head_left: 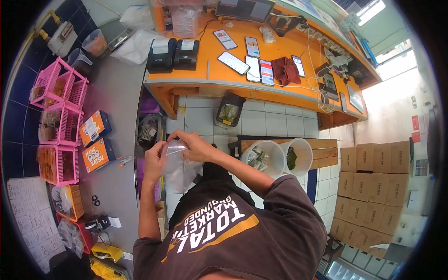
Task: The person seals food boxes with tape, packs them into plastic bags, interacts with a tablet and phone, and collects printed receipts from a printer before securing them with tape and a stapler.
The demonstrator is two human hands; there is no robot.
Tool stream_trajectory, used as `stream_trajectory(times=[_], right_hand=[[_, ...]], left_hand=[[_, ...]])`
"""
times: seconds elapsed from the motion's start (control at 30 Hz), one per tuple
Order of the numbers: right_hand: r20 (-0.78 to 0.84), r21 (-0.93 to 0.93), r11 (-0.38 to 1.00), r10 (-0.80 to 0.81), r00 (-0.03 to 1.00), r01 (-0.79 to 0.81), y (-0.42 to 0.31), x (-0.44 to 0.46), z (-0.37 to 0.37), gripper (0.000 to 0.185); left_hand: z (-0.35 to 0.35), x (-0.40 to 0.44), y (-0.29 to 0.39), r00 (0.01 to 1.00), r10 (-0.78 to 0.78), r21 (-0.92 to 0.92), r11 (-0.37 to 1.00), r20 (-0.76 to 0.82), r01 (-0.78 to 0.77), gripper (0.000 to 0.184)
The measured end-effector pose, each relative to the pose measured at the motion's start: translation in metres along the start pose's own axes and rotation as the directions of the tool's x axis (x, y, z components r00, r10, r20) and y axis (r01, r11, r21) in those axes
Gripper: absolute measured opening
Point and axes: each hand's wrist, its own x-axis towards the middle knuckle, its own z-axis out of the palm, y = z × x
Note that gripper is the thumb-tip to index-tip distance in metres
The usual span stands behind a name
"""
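A clear plastic bag (179, 170) hangs in front of my torso, held at its top by both hands. My left hand (155, 161) grips the bag's left edge with fingers closed. At the bag's upper right, my right hand (193, 147) has its fingers bent round the plastic. Two orange and blue boxes (99, 155) lie on the grey counter (119, 98) to the left, with a pair of scissors (95, 200) lower down.
Pink baskets (60, 163) line the counter's left side. Several phones (233, 63) and two black printers (162, 58) rest on the orange desk (210, 84) ahead. Two white buckets (276, 161) stand right of my legs. Cardboard boxes (373, 186) are stacked at the right.
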Motion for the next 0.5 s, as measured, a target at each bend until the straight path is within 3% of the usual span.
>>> stream_trajectory(times=[0.03, 0.07, 0.13, 0.17, 0.23, 0.37, 0.43, 0.5], right_hand=[[0.049, 0.160, 0.986, 0.029, 0.998, -0.037, 0.002, 0.003, 0.002, 0.044], [0.054, 0.160, 0.987, 0.023, 0.998, -0.031, 0.005, 0.003, 0.002, 0.044], [0.246, 0.148, 0.967, 0.169, 0.955, -0.209, -0.004, 0.002, -0.003, 0.043], [0.256, 0.149, 0.967, 0.165, 0.953, -0.207, -0.003, 0.000, 0.000, 0.043], [0.114, 0.216, 0.967, 0.109, 0.987, -0.132, -0.004, -0.003, 0.007, 0.039], [0.043, 0.342, 0.910, 0.236, 0.971, -0.236, -0.017, -0.010, 0.023, 0.036], [0.161, 0.197, 0.949, 0.215, 0.963, -0.245, -0.017, -0.013, 0.020, 0.029], [0.189, 0.186, 0.946, 0.231, 0.955, -0.265, -0.022, -0.016, 0.010, 0.028]], left_hand=[[-0.003, -0.002, 0.002, 0.999, -0.046, 0.099, 0.994, -0.014, 0.047, 0.013], [-0.007, -0.002, 0.000, 0.999, -0.045, 0.101, 0.994, -0.022, 0.047, 0.013], [-0.014, -0.004, -0.005, 0.993, -0.106, 0.024, 0.994, 0.055, 0.105, 0.013], [-0.017, -0.006, -0.007, 0.993, -0.112, 0.025, 0.993, 0.046, 0.111, 0.013], [-0.023, -0.009, -0.006, 0.930, -0.168, -0.285, 0.921, 0.327, 0.266, 0.015], [-0.026, -0.009, -0.009, 0.915, -0.170, -0.210, 0.943, 0.365, 0.259, 0.016], [-0.032, -0.006, -0.015, 0.960, -0.116, -0.194, 0.967, 0.255, 0.168, 0.016], [-0.037, -0.009, -0.010, 0.957, -0.130, -0.194, 0.964, 0.259, 0.184, 0.016]])
